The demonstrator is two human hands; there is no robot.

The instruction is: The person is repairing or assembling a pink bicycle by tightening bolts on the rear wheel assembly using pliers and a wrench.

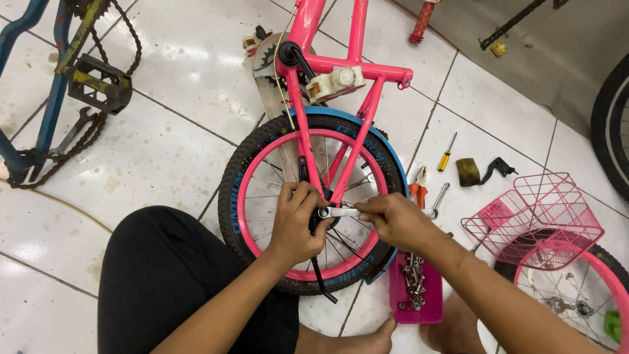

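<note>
Head view: the left hand (296,223) is clamped on the black kickstand (319,262) at the hub of the pink-rimmed wheel (262,196). The right hand (393,219) pinches a flat steel wrench (341,212) on the hub. A pink bolt tray (429,313) lies below-right of the wheel; a wire basket (537,216) sits right. The floor is of glossy white tiles (177,72).
</note>
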